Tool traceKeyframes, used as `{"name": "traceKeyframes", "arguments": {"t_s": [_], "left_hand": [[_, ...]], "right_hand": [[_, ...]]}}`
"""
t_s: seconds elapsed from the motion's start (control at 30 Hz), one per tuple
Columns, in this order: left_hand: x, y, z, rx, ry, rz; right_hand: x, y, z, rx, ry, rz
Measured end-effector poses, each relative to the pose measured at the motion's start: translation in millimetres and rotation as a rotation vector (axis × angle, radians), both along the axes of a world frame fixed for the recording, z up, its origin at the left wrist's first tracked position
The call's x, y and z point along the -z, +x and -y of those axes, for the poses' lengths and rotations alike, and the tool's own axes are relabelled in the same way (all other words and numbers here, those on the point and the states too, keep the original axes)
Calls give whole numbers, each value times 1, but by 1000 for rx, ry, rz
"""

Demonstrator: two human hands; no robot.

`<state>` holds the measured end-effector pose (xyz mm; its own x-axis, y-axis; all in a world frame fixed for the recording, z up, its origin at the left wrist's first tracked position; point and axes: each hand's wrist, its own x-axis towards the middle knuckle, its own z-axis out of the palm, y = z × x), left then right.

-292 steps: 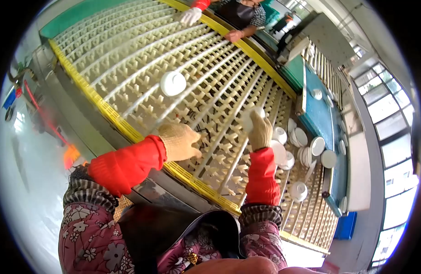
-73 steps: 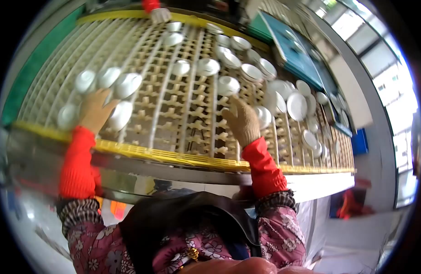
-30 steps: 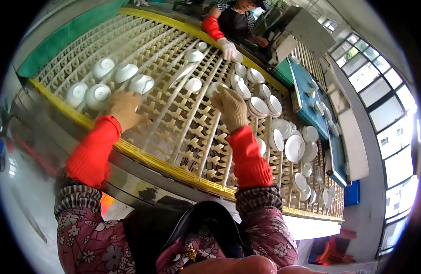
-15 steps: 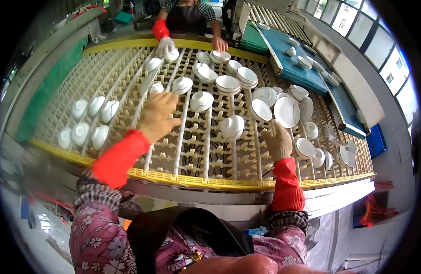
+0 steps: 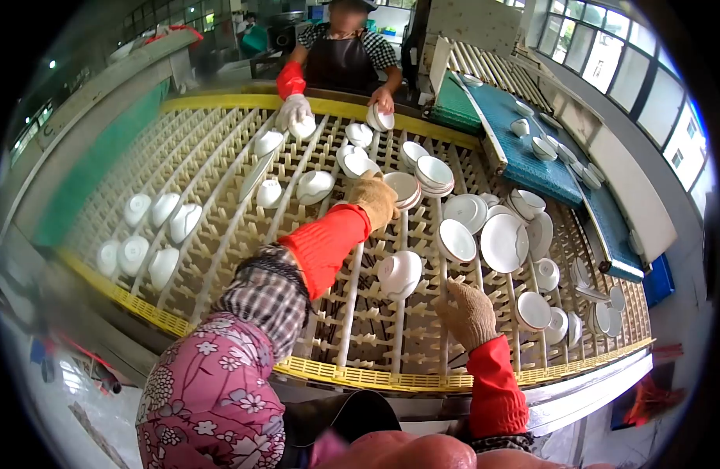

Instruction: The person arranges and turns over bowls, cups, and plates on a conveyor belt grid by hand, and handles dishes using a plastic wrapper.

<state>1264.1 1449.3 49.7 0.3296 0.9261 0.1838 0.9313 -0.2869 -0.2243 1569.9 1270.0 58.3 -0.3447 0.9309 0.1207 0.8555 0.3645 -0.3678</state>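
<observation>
My left hand (image 5: 375, 199), in a tan work glove, reaches across the slatted conveyor to the left side of a short stack of white bowls (image 5: 403, 186). Its fingers curl downward, and what lies under them is hidden. My right hand (image 5: 468, 314), gloved alike, hovers over the rack with its fingers bent and somewhat apart, holding nothing visible. Just left of it an upturned white bowl (image 5: 400, 274) rests on the pegs. Beyond it lie an oval bowl (image 5: 457, 241) and a wide plate (image 5: 504, 243). A single bowl (image 5: 533, 310) leans to its right.
Across the conveyor a co-worker's gloved hand (image 5: 294, 111) touches a bowl, while the bare hand (image 5: 383, 99) holds another tilted. Upturned cups (image 5: 133, 255) sit in rows at left. A blue belt (image 5: 524, 148) carries bowls at right. A yellow edge strip (image 5: 360, 377) runs along my side.
My left hand has swung right and away from me to the bowl stack. The view has tilted up. My right hand is slightly lower beside the oval bowl. The co-worker's bare hand has tilted a bowl.
</observation>
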Motion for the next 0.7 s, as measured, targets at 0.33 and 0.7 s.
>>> {"name": "traceKeyframes", "arguments": {"t_s": [0.33,0.7], "left_hand": [[-35,-86,197,94,-360,853],[-62,-272,280,-822,295,861]], "right_hand": [[2,4,1,-150,77,-31],[3,16,-1,-198,48,-21]]}}
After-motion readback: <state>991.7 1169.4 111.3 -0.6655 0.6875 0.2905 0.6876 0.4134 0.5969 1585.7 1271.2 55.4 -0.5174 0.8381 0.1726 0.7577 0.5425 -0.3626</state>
